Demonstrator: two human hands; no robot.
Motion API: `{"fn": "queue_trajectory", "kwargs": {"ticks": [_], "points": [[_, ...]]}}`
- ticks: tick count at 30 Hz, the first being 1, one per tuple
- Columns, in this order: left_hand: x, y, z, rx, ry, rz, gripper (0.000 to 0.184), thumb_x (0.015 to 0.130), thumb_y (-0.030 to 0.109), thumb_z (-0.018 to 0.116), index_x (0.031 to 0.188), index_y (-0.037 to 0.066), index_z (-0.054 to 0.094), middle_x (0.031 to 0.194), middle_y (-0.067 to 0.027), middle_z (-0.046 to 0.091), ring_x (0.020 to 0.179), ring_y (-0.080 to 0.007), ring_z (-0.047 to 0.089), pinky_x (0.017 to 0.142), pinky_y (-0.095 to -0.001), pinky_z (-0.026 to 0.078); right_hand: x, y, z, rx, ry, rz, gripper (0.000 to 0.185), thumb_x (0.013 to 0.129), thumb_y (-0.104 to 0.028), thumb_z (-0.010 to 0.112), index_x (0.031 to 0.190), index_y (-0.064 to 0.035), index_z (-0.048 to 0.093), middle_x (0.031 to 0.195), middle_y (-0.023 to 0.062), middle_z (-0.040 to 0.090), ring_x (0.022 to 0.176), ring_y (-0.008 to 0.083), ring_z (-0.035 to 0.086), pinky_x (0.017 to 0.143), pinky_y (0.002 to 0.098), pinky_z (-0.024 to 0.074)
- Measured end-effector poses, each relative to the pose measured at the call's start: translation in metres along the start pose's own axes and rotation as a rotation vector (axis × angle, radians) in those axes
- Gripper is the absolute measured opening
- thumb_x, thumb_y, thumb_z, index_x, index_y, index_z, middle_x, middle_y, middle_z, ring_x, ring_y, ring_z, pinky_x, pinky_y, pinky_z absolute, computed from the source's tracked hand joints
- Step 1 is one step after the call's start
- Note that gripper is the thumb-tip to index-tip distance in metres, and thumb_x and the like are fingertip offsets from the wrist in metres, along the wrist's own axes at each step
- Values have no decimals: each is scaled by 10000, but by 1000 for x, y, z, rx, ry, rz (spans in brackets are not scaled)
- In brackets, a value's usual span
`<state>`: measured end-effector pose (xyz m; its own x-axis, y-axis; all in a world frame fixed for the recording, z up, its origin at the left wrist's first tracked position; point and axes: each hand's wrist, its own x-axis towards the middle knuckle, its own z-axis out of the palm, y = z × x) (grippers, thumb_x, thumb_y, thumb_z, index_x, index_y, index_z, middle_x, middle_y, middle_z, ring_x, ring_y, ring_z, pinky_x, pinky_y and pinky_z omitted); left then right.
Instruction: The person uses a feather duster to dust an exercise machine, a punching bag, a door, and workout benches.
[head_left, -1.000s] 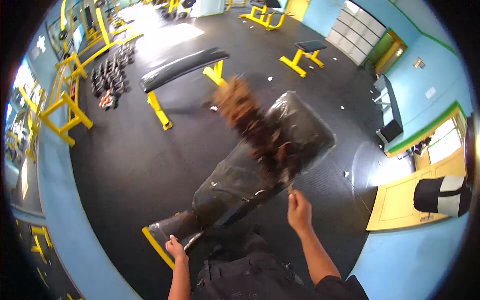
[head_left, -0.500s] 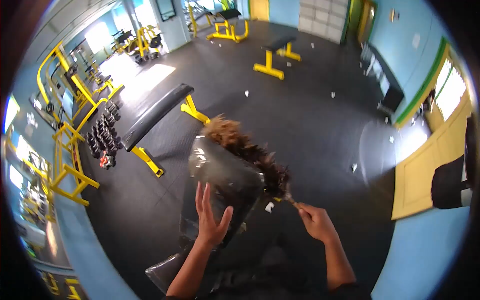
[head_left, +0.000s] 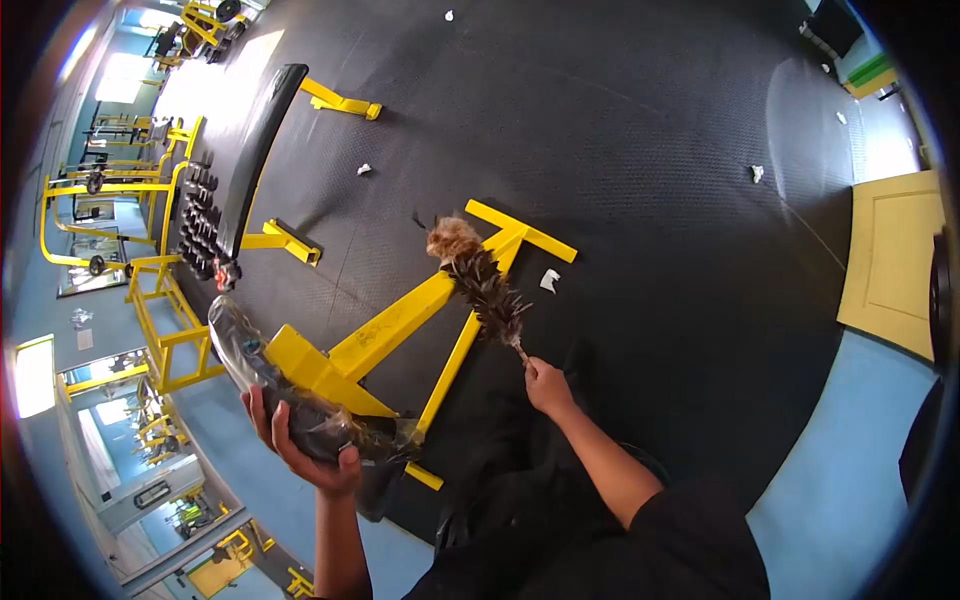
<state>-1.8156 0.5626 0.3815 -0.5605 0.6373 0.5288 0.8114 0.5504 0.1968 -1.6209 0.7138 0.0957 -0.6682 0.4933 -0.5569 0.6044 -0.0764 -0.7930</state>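
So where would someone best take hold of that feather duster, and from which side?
I'd take the thin, bare stick at its lower end, coming from the person's side. The bushy feathers point away, over the yellow frame, and would likely give a looser grip. The right hand holds it by that stick.

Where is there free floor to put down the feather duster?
The widest bare floor lies between the white scrap beside the duster and the yellow door. It is crowded at the left hand, where the plastic-wrapped pad and yellow frame meet, and around the dumbbells beside the long bench.
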Motion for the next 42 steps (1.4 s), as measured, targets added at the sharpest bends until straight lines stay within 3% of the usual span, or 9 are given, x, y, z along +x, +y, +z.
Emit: {"fn": "queue_trajectory", "kwargs": {"ticks": [5,11,12,16,18,24,34,36,42], "points": [[6,8,4,72,-2,21,774,920,683,390,1389,66,379,1484,-244,356,1405,-431,302,1149,-570,209,-20,-11,-30,113,-263,-269,255,954,-244,503,1018,-45,649,927,230,666,910,441,623,752,466,513],[4,4,4,85,3,29,783,920,691,386,1380,57,376,1488,-248,346,1401,-425,312,1151,-557,212,-3,24,-29,-7,-144,48,284,958,-211,507,1141,-47,648,983,220,674,970,393,641,793,433,518],[6,5,5,93,1,31,783,920,691,386,1380,57,376,1488,-248,346,1401,-425,312,1151,-557,212,-12,28,-24,93,-37,-139,272,961,-198,505,1122,-26,640,970,223,667,958,395,641,786,429,521],[6,11,3,98,-21,-14,791,917,705,378,1381,65,374,1491,-242,341,1410,-415,296,1150,-548,218,-40,4,-44,142,-371,-285,257,961,-189,512,1096,-11,640,943,229,665,918,398,648,774,412,525],[1,5,4,38,28,-22,823,867,716,467,1341,45,426,1480,-275,346,1397,-439,309,1146,-571,211,-45,7,-35,80,-350,-134,250,971,-156,535,1131,1,647,864,173,672,758,283,664,693,336,511],[1,9,6,25,14,-44,808,897,704,419,1351,37,374,1488,-264,322,1400,-414,304,1152,-534,220,-107,-75,-8,465,-451,-225,238,962,-172,515,1116,-15,608,815,220,624,792,388,641,682,418,502],[-2,4,11,-134,46,-83,816,910,657,410,1406,15,322,1502,-254,300,1424,-401,246,1152,-543,220,-154,17,11,459,-550,-96,146,928,-145,509,935,-28,596,800,150,635,740,359,649,649,433,504],[2,9,12,-114,41,-91,819,906,660,413,1406,17,326,1507,-249,293,1427,-399,241,1151,-542,229,-142,74,29,116,-412,-496,141,906,-145,507,902,-56,617,798,130,643,712,355,649,641,457,511],[0,7,17,-148,78,-104,709,965,593,323,1420,49,350,1523,-211,286,1438,-356,252,1164,-552,237,-118,121,15,-72,-397,64,197,884,-277,547,913,-109,646,804,151,670,760,384,650,677,493,511]]}}
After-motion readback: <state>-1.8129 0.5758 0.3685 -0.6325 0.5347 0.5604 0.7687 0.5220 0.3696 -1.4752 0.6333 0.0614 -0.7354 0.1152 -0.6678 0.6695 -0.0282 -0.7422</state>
